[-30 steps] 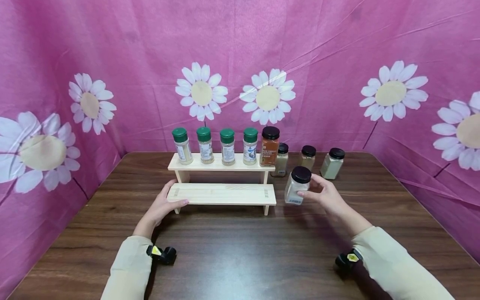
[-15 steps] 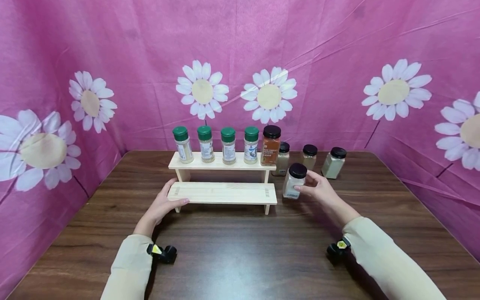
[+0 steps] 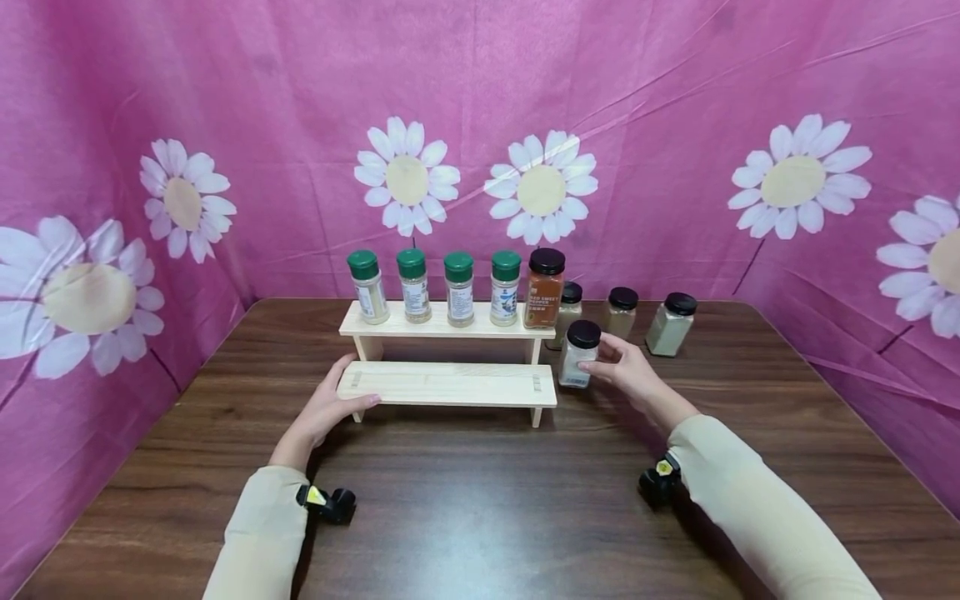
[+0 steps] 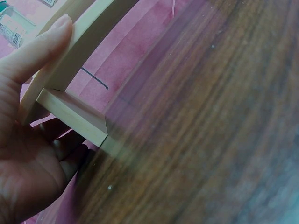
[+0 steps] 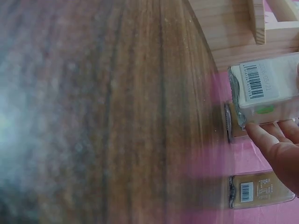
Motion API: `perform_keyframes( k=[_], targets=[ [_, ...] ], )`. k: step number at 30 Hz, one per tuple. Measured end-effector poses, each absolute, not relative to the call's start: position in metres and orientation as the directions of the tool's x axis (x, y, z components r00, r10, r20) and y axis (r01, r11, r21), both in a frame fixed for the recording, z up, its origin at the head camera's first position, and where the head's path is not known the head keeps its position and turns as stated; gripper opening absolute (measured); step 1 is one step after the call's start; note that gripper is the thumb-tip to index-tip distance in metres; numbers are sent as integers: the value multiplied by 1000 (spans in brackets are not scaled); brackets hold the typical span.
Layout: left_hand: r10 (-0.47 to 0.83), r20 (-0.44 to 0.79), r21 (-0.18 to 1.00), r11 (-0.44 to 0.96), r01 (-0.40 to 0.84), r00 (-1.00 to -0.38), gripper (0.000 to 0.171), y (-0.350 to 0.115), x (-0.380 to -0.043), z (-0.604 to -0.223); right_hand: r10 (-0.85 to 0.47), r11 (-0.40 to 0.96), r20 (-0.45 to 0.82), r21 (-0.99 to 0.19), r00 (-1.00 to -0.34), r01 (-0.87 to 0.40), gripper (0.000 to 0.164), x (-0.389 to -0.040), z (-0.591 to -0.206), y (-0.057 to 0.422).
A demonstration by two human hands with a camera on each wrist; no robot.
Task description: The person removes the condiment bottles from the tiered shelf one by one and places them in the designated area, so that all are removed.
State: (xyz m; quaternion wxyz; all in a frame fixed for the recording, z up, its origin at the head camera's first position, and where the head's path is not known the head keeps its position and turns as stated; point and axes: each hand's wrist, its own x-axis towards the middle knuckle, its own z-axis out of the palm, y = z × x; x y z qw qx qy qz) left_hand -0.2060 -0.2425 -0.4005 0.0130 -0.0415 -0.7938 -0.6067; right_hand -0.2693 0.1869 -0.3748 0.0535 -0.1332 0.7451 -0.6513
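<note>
At the wooden rack [image 3: 450,385], the left hand [image 3: 327,407] clasps one end; the right hand [image 3: 632,377] pinches a white jar [image 3: 573,363], grip jar-wide.

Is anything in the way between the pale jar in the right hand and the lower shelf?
Nothing visible stands between them. The right hand holds the pale jar just right of the lower shelf; whether its base is above the board, I can't tell. The left hand grips the left end, out of the way.

Room above lower shelf [image 3: 450,385], tabletop [image 3: 450,500] passage at its six o'clock — left hand [image 3: 328,407] blocking nine, held white jar [image 3: 572,365] three.
</note>
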Motion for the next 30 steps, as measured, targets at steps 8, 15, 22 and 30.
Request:
perform_keyframes(
  k=[8,15,22,30],
  targets=[
    [49,65,963,258,75,-997,85,-243,-207,-400,-292,112,53,-990,-955,-89,60,-276,-379,185],
    [47,61,968,241,71,-997,84,-241,-205,-398,-302,103,35,-992,-953,-69,61,-281,-381,185],
    [45,65,967,243,74,-997,83,-240,-203,-397,-318,97,27,-993,-948,-61,62,-283,-384,184],
    [50,60,967,244,71,-997,84,-240,-203,-396,-326,52,-12,-999,-945,-6,65,-286,-385,185]
  ],
)
